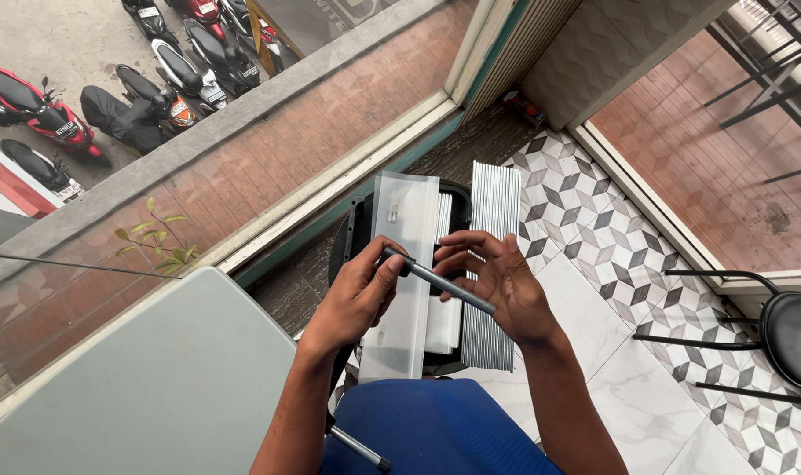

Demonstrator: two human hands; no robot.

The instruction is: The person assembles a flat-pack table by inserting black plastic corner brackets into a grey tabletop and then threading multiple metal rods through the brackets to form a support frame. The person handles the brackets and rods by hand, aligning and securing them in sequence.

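Note:
My left hand (362, 291) and my right hand (503, 280) together hold a thin grey metal rod (438, 281) that runs at a slant between them. The left fingers pinch its upper end and the right palm and fingers hold its lower end. Under the hands lies a long clear plastic sleeve (399, 264) on a black stool (456, 198). A row of similar grey rods (492, 229) lies side by side to the right of the sleeve.
A grey table top (145, 387) sits at the lower left, with a blue seat (427, 431) below my arms. A black round stool (792, 330) stands at the right on patterned floor tiles (594, 237). Parked motorbikes (110, 88) show far below the ledge.

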